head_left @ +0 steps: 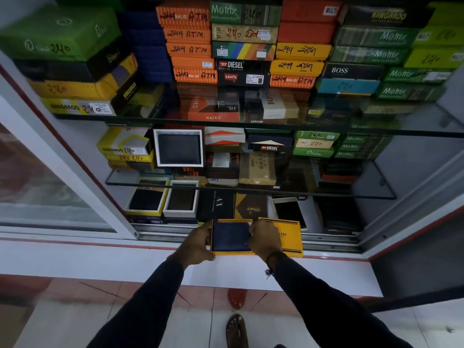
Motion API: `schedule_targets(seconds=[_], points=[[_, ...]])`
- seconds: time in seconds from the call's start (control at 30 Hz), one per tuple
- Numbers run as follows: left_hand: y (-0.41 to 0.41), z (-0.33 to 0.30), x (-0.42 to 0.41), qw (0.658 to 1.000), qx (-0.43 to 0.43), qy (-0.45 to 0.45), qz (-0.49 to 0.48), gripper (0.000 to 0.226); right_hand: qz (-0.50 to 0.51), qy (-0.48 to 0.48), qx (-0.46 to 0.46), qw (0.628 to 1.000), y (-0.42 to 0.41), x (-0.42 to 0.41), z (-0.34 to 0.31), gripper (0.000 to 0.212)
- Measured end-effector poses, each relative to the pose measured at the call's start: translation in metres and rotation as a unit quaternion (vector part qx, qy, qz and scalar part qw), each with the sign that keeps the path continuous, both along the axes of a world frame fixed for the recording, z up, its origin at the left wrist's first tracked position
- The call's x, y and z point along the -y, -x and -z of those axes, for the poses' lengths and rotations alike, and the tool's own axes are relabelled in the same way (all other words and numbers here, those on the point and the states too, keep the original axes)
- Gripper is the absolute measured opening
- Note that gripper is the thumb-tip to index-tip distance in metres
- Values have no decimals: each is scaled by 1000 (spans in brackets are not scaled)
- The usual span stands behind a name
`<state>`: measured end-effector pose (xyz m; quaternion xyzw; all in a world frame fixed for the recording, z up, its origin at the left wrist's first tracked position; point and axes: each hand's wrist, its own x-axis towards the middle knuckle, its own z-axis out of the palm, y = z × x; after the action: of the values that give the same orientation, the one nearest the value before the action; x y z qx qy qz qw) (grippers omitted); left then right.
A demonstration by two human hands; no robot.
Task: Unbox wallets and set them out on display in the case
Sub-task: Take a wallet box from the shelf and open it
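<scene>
An open yellow box (232, 251) with a dark blue wallet (231, 236) inside rests at the front sill of the glass display case (251, 190). My left hand (194, 243) grips the box's left side. My right hand (265, 238) rests on the wallet's right edge, fingers on it, partly covering the yellow Balisi lid (291, 238) that lies just to the right. Other opened boxes showing wallets stand in the case: a white-framed one (178, 148) on the middle shelf, a yellow-rimmed one (148, 198) and a white one (181, 199) on the bottom level.
Stacks of closed wallet boxes (246, 43) fill the top glass shelf and much of the middle one. A phone (290, 210) lies on the bottom level right of an AX box (217, 205). The sliding glass door (50, 187) is pushed left. A foot in a sandal (237, 331) stands on the tiled floor.
</scene>
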<state>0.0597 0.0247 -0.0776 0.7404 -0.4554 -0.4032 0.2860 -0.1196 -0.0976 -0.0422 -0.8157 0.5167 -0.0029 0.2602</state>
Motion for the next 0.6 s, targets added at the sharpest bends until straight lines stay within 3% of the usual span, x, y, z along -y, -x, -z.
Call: schedule_targets(seconds=[0.17,0.27,0.4,0.47,0.57,0.6], points=[[0,-1,-2,1000,-7,15,-8,97,87,-117,55,988,-11,0,-1,31],[-2,1,-4,1000,-14,20,-20,95,192,-171,155,954,-17,0,-2,24],[-4,-2,-5,999,-36,23,-10,96,231,-237,260,907,-21,-3,-6,35],[-6,-10,-6,996,-81,29,-17,91,237,-266,290,888,-19,-1,-12,30],[-10,-28,-9,979,-184,54,-65,81,239,-372,351,825,-5,11,-29,22],[-12,-34,-10,974,-204,60,-75,77,229,-403,358,811,0,15,-35,30]])
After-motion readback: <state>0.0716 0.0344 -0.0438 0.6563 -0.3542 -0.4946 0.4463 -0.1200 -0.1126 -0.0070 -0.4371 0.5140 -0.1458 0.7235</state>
